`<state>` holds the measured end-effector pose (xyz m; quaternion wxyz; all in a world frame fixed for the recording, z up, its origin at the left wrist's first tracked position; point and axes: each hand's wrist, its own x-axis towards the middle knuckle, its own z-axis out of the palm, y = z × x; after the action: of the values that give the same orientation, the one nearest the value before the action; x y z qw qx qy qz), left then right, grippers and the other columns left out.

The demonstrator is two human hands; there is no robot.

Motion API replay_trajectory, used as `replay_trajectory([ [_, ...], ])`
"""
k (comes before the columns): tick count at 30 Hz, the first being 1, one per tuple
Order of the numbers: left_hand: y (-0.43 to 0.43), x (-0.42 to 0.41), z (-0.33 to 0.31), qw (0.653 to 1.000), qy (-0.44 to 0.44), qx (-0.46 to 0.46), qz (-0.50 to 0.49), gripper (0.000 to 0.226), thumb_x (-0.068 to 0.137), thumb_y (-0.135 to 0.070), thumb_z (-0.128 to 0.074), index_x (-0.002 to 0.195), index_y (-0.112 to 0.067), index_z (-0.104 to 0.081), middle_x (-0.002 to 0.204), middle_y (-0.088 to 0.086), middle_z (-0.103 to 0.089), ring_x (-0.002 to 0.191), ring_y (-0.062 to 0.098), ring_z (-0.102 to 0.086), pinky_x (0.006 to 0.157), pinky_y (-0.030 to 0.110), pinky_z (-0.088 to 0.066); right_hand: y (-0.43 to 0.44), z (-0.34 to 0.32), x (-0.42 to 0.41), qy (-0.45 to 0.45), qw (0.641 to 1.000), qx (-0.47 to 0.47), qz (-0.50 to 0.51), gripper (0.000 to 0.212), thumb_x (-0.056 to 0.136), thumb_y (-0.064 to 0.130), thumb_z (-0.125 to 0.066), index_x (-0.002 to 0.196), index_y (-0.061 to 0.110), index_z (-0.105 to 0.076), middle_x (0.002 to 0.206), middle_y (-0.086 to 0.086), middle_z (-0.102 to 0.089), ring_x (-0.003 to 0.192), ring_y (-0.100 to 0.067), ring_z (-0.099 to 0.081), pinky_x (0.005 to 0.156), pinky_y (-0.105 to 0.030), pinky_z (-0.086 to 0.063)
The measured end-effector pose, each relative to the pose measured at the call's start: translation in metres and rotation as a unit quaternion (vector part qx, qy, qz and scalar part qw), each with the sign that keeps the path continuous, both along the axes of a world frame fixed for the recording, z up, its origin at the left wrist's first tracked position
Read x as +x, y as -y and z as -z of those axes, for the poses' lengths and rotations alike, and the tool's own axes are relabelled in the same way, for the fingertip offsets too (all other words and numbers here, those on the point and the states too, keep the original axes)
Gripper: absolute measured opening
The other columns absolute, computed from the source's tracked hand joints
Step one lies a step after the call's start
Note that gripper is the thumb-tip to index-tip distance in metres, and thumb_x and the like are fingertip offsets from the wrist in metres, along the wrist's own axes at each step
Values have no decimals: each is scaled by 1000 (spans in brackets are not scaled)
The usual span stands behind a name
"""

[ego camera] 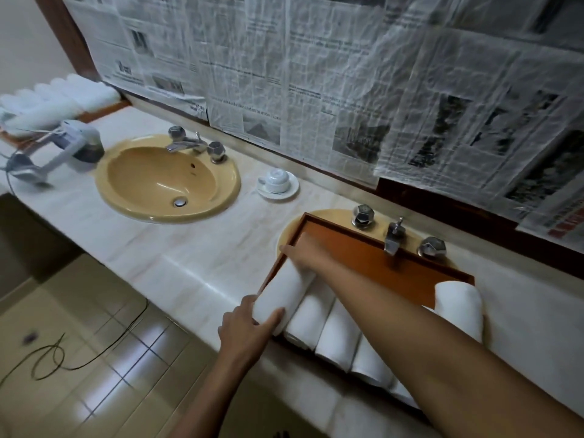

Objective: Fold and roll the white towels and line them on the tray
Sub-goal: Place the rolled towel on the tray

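**Head view.** A wooden tray (pixel 363 259) with an orange-brown floor lies across the right sink (pixel 289 229) of a pale marble counter (pixel 189 248). The spout of the right tap (pixel 393 237) hangs over the tray's far edge.

White rolled towels (pixel 336 336) lie side by side along the near part of the tray, touching one another. 3 show plainly and more are hidden under the right forearm. A single roll (pixel 459 308) lies at the tray's right end, apart from the row.

The leftmost roll (pixel 284 295) lies against the tray's left rim, tilted with its near end over the counter edge.

- **Left hand:** the left hand (pixel 246 327) grips the near end of the leftmost roll, thumb across the end face and fingers curled on its left side.
- **Right hand:** the right hand (pixel 305 256) rests on the far end of the same roll. Its fingers are fairly straight and reach to the left rim, though blur hides the thumb.

To the far left, a tan left sink (pixel 167 181) carries a chrome left tap (pixel 189 143). Between the 2 sinks a white cup (pixel 278 178) stands upside down on a saucer (pixel 292 191).

A white hair dryer (pixel 76 143) lies at the counter's left end. Behind it, further towel rolls (pixel 60 99) lie on a second tray (pixel 101 111).

Sheets of newspaper (pixel 316 74) cover the wall behind the counter. Their headlines and columns are too blurred to read.

A dark cable (pixel 94 352) loops over the tiled floor (pixel 110 311).
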<state>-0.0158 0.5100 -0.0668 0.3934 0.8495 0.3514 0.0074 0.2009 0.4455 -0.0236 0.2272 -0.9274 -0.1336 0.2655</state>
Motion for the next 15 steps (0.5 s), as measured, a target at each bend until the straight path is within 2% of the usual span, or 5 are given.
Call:
replay_trajectory([
  [3, -8, 6, 14, 995, -43, 85, 24, 62, 87, -78, -42, 115, -29, -66, 97, -5, -48, 97, 22, -45, 85, 41, -44, -10, 2, 2, -8, 998, -44, -49, 71, 97, 64, -46, 133, 4, -59, 138, -17, -60, 126, -36, -56, 100, -41, -45],
  [6, -19, 8, 20, 995, -38, 79, 38, 63, 91, -74, -38, 108, -24, -72, 92, -6, -44, 91, 20, -45, 80, 39, -45, -11, 3, 4, -8, 992, -91, -85, 63, 99, 60, -44, 130, 8, -63, 136, -15, -61, 124, -34, -57, 100, -41, -47],
  [9, -21, 6, 21, 999, -2, 19, 37, 52, 93, -69, -47, 116, -26, -66, 96, -8, -50, 93, 17, -51, 85, 39, -46, 0, -4, 0, 7, 988, -98, -115, 59, 98, 57, -47, 134, 12, -60, 140, -11, -60, 126, -33, -56, 103, -41, -46],
  [11, -20, 0, 20, 999, 45, -18, 21, 49, 91, -66, -54, 126, -32, -57, 100, -12, -53, 95, 12, -55, 88, 41, -48, 13, -8, -7, 11, 992, -52, -113, 57, 97, 57, -50, 138, 16, -54, 142, -8, -57, 129, -33, -53, 107, -48, -43],
  [15, -13, -19, 27, 996, 69, -30, 44, 63, 78, -69, -64, 133, -43, -49, 109, -21, -48, 101, 7, -55, 91, 38, -50, 35, 3, -14, 21, 991, -8, -133, 62, 92, 61, -56, 143, 28, -47, 148, -2, -51, 136, -26, -47, 111, -52, -39],
])
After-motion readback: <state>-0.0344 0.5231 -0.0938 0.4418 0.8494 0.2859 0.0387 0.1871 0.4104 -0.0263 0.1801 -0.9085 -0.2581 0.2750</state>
